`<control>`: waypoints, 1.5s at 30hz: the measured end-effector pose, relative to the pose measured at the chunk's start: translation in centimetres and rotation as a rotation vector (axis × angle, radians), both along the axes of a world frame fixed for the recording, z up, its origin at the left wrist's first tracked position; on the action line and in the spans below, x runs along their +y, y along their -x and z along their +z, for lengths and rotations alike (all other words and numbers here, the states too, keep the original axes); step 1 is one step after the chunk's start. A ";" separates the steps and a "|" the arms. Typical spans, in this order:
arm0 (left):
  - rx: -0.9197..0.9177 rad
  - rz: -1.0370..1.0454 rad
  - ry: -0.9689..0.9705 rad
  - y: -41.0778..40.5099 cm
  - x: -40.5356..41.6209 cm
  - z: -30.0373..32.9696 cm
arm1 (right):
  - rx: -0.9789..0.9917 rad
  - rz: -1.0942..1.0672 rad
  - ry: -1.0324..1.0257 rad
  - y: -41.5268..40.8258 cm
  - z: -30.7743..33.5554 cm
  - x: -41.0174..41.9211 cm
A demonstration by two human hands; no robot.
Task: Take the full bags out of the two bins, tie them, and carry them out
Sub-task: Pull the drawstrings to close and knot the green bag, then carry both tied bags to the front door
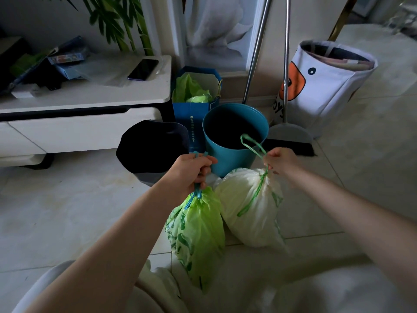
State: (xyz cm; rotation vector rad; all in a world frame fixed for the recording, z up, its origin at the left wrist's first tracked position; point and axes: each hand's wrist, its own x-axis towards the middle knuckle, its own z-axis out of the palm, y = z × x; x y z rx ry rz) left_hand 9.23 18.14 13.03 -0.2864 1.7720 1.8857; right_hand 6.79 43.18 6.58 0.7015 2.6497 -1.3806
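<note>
A view from a head camera looks down along two bare forearms toward a pale tiled floor (67,211). The left hand (191,169) is curled tightly around the blue drawstring of a bright green plastic rubbish bag (198,231), which hangs full and cinched below the fist. The right hand (281,160) pinches the green drawstring of a white plastic rubbish bag (250,211), also full and gathered closed at the neck; whether its base touches the floor cannot be told. The two bags hang side by side, touching.

Just beyond the hands stand two bins: a dark, black-lined bin (153,150) on the left and a round teal plastic bin (234,136) on the right, its inside dark. Behind them sits a blue paper carrier bag (194,114) holding green plastic. A grey dustpan (288,134) and metal poles lean near a white fabric hamper (327,86) with an orange beak print. A low white counter (90,96) on the left carries a dark phone (143,69).
</note>
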 end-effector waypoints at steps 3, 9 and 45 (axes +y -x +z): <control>0.004 0.001 0.008 0.1 0.2 0.2 | 0.110 0.101 -0.103 -0.8 1.6 -0.3; 0.007 0.010 -0.020 -0.2 1.0 0.6 | 0.259 0.317 0.190 -3.5 4.4 -2.3; 0.324 -0.535 0.277 5.2 15.2 6.3 | -0.047 0.328 0.431 -0.3 12.3 7.9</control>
